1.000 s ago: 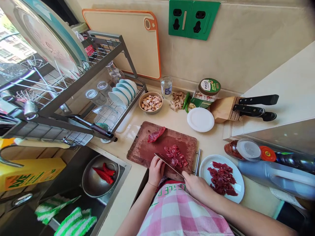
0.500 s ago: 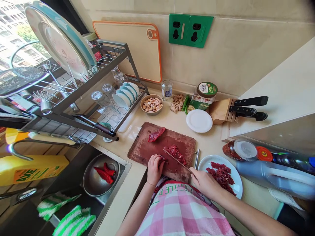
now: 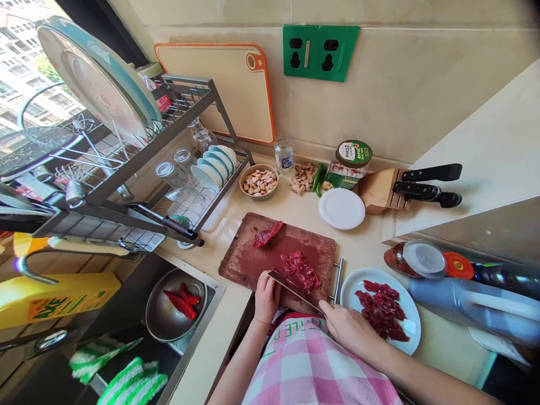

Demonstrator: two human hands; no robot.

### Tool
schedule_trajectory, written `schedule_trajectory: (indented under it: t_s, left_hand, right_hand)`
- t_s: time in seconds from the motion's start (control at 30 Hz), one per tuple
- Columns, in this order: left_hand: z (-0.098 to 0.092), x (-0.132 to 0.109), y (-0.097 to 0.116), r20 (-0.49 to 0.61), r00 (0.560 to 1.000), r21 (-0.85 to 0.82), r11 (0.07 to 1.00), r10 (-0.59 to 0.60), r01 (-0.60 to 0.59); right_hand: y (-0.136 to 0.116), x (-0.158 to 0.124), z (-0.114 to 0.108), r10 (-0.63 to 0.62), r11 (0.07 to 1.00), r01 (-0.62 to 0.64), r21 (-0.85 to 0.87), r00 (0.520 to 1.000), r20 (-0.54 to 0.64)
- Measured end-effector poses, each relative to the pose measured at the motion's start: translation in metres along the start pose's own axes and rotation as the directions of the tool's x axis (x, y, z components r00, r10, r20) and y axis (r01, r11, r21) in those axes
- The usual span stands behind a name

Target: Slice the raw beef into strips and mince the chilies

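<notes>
A dark red cutting board lies on the counter before me. My right hand grips the handle of a cleaver, its blade down on the board's near edge. My left hand is curled on a piece of raw meat just left of the blade, mostly hidden by the fingers. A pile of cut meat slices lies behind the blade, and a larger uncut strip of meat rests further back on the board. A white plate with meat slices sits to the right.
Left is a sink with a metal bowl of red chillies, under a dish rack. Behind the board stand a bowl of garlic, ginger, green chillies, a jar, an empty white plate and a knife block. Bottles lie at right.
The cleaver was raised half a second ago and has come back down beside my left hand's fingers. The view has shifted slightly.
</notes>
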State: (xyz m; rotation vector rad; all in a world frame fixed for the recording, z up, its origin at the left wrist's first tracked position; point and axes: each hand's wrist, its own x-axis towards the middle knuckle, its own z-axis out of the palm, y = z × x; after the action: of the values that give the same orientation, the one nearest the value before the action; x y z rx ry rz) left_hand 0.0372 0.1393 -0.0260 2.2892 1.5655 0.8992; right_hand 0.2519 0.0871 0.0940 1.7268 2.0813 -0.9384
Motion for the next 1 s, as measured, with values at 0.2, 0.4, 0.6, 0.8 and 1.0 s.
schedule_trajectory:
  t_s: [0.2, 0.4, 0.6, 0.8, 1.0]
  left_hand:
    - [-0.002, 0.002, 0.0, 0.033, 0.999, -0.065, 0.997, -0.034, 0.036]
    - [-0.004, 0.005, 0.002, 0.025, 0.999, -0.085, 0.995, -0.048, 0.05]
    - [-0.005, 0.006, 0.003, 0.036, 0.998, -0.111, 0.992, -0.06, 0.064]
    - [-0.004, 0.006, 0.002, 0.05, 0.997, -0.118, 0.991, -0.058, 0.064]
    - [-0.018, 0.006, 0.003, 0.095, 0.995, -0.03, 0.999, 0.02, -0.017]
  right_hand:
    - [-0.002, 0.003, -0.006, 0.007, 1.0, -0.007, 0.017, 0.999, 0.054]
    - [-0.012, 0.024, -0.007, 0.003, 1.0, -0.004, 0.016, 0.999, 0.045]
    - [-0.015, 0.031, -0.006, -0.019, 1.0, 0.018, 0.026, 0.999, 0.036]
    - [-0.035, 0.049, -0.009, 0.04, 0.999, -0.041, 0.024, 0.999, 0.032]
    - [-0.023, 0.054, -0.015, -0.02, 0.998, 0.021, 0.062, 1.0, -0.024]
